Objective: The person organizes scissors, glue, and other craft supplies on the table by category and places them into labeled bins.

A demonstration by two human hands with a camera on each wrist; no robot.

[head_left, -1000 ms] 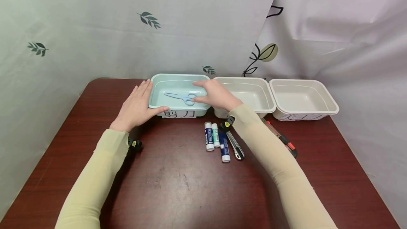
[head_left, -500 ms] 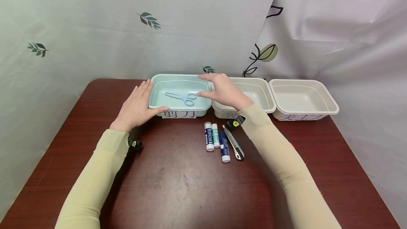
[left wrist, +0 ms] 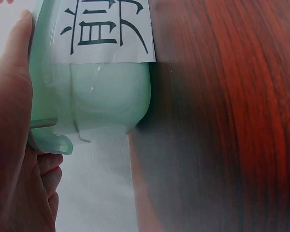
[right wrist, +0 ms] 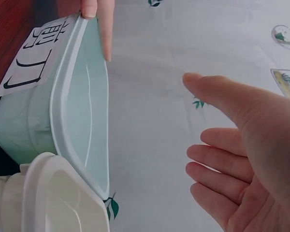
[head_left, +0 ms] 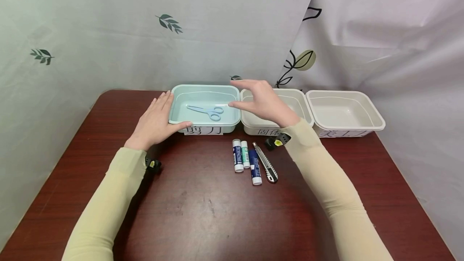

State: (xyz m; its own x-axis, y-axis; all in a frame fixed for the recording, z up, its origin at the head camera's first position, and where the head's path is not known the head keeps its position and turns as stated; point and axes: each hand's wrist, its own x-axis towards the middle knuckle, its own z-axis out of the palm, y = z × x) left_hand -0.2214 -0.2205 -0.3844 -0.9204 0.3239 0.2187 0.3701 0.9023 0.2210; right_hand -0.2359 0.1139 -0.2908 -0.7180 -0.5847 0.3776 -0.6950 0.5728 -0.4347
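In the head view my left hand [head_left: 154, 122] rests against the left front corner of a light blue bin [head_left: 181, 123]. Its fingers lie straight along the side, the thumb on the front rim. A pair of blue scissors [head_left: 207, 111] lies inside that bin. My right hand [head_left: 267, 103] hovers over the left part of the middle cream bin [head_left: 250, 129], thumb and fingers spread, holding nothing. The right wrist view also shows this right hand [right wrist: 246, 150] apart from the blue bin [right wrist: 63, 92]. A paper label with black characters is stuck on the blue bin's front.
Another cream bin [head_left: 348, 128] stands at the right end of the row. Before the bins lie two blue glue sticks [head_left: 237, 155], a green glue stick [head_left: 245, 154] and a box cutter [head_left: 268, 166]. A patterned cloth [head_left: 127, 51] hangs behind the table.
My right hand has moved right and up, from over the scissors in the blue bin to over the middle bin. My left hand stays put. The red-and-black tool at right is now hidden by my sleeve.
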